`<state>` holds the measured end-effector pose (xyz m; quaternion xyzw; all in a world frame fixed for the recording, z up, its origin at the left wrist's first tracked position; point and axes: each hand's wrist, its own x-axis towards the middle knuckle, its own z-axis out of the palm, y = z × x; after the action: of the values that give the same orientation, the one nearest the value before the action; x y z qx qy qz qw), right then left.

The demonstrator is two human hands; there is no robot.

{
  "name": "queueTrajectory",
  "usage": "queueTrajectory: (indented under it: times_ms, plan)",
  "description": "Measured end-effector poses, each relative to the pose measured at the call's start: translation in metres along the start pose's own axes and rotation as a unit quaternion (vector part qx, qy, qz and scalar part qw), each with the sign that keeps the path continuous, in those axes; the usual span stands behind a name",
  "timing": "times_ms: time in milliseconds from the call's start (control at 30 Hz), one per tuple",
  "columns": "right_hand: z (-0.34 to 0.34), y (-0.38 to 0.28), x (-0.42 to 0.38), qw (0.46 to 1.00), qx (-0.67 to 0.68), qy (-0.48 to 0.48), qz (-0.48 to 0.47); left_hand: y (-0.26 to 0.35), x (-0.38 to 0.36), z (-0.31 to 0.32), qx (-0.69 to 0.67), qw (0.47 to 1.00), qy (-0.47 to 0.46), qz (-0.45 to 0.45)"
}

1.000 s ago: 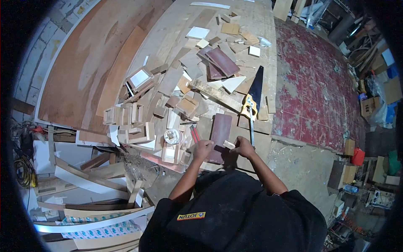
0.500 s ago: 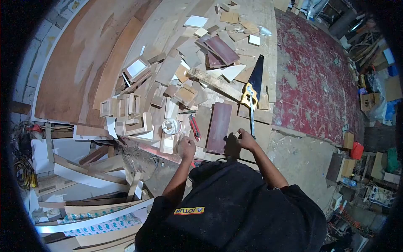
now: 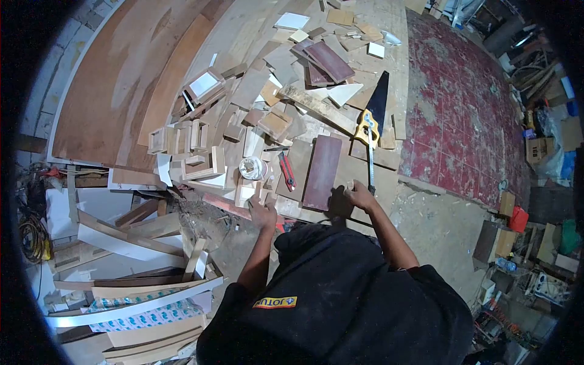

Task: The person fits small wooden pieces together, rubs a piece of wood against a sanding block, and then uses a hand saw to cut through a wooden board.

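My left hand [image 3: 263, 213] is open, its fingers stretched toward a small wooden box frame [image 3: 244, 194] at the front edge of the workbench. Just beyond its fingertips stands a white tub [image 3: 252, 168]. A red utility knife [image 3: 286, 171] lies to the right of the tub. Near the bench edge my right hand [image 3: 361, 197] is closed in a pinch; I cannot tell what is in its fingers. Between the hands lies a dark reddish-brown board [image 3: 322, 173]. Beyond the right hand rests a handsaw [image 3: 373, 115] with a yellow handle, beside a narrow metal ruler [image 3: 370, 159].
Wood offcuts and small box frames [image 3: 186, 139] cover the bench's middle. Large plywood sheets [image 3: 109, 91] lie at left, above stacked strips [image 3: 134, 243]. A worn red panel [image 3: 456, 109] extends at right, with clutter along the far right wall.
My left hand has opened from a curled position, its fingers now reaching toward the small box frame. My right hand stays pinched near the bench edge. The view has shifted slightly.
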<state>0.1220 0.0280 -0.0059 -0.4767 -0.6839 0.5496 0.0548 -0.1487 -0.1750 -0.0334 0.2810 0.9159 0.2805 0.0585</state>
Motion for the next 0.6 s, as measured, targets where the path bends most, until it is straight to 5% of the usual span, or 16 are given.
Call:
queueTrajectory:
  times_ms: [400,600]
  plan:
    - [-0.001,0.017,-0.007,0.997,-0.027,-0.013,0.073,0.010,-0.007,-0.006,0.074,0.993,-0.031,0.091]
    - [-0.007,0.013,-0.018,0.999,-0.035,-0.023,0.029,0.033,-0.002,0.004,0.044,0.981,-0.047,0.186]
